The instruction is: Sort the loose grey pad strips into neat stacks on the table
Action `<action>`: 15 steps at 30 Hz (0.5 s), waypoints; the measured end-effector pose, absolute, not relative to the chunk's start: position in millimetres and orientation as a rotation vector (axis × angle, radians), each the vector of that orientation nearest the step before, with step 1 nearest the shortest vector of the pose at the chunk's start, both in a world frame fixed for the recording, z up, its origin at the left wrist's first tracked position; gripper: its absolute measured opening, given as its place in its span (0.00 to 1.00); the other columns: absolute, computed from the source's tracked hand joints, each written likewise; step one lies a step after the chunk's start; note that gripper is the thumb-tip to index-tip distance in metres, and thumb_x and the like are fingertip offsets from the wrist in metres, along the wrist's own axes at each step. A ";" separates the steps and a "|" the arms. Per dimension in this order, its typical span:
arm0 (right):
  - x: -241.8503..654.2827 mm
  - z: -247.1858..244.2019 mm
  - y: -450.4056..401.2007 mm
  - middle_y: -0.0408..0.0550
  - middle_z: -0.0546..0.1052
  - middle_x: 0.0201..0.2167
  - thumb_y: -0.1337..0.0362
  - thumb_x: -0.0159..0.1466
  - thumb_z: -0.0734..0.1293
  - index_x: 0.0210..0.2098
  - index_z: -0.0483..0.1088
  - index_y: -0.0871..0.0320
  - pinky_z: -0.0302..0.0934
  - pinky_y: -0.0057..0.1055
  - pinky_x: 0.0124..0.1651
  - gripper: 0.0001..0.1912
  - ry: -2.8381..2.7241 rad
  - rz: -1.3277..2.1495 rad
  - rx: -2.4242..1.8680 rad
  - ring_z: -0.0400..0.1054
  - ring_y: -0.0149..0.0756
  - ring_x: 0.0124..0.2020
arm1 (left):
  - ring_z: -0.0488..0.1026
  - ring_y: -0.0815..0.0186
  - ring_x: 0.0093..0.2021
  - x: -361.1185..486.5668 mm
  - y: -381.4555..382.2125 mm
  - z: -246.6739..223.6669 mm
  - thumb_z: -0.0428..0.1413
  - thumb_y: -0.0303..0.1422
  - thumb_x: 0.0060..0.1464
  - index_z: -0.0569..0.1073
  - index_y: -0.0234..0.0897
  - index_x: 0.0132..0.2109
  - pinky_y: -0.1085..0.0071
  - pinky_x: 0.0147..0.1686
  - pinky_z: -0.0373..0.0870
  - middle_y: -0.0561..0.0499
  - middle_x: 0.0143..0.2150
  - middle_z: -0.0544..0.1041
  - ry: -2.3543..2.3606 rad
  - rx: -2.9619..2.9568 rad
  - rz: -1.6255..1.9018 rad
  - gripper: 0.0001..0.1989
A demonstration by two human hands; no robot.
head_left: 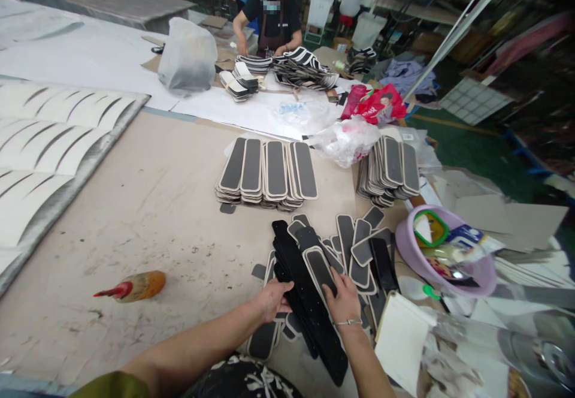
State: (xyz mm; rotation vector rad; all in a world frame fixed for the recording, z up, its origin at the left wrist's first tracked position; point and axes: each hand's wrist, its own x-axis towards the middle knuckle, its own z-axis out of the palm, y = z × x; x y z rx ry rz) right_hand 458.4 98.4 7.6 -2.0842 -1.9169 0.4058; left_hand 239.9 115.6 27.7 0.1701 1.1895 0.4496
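Observation:
My left hand [275, 299] is closed on the edge of a stack of long black strips [302, 284] with small holes along them. The strips lie slanted over a loose heap of grey panels. My right hand [345, 303] grips the side of a grey panel with a beige border [318, 266], which lies against the strips; part of its fingers is hidden. More loose bordered panels [345, 236] are spread beyond and around both hands. Farther away, neat stacks of the same panels [275, 170] stand side by side, and another stack [392, 161] is at the right.
A glue bottle with a red tip [139, 285] lies at the left. A purple basin [406, 248] of odds and ends and a notebook [402, 341] are at the right. Plastic bags [188, 56] and piled pieces [300, 68] lie across the table, before a co-worker [274, 20].

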 end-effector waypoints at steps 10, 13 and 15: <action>445.1 18.1 89.6 0.52 0.69 0.41 0.63 0.63 0.57 0.57 0.61 0.53 0.61 0.39 0.49 0.22 -2.024 0.390 -2.008 0.63 0.42 0.43 | 0.74 0.64 0.29 242.4 114.2 26.1 0.60 0.41 0.43 0.65 0.36 0.42 0.63 0.33 0.71 0.48 0.35 0.75 1.181 0.193 0.472 0.21; 450.5 13.2 93.1 0.55 0.66 0.48 0.63 0.64 0.56 0.59 0.58 0.55 0.60 0.42 0.51 0.24 -1.999 0.350 -2.045 0.61 0.45 0.49 | 0.74 0.63 0.30 243.6 113.3 25.5 0.61 0.42 0.42 0.65 0.37 0.42 0.63 0.33 0.71 0.48 0.36 0.75 1.172 0.204 0.480 0.21; 454.3 8.6 95.9 0.56 0.64 0.50 0.63 0.63 0.56 0.59 0.58 0.56 0.61 0.42 0.50 0.24 -1.977 0.336 -2.081 0.61 0.45 0.50 | 0.73 0.64 0.29 244.1 113.4 25.8 0.60 0.41 0.43 0.64 0.37 0.41 0.64 0.32 0.71 0.49 0.35 0.75 1.174 0.213 0.478 0.20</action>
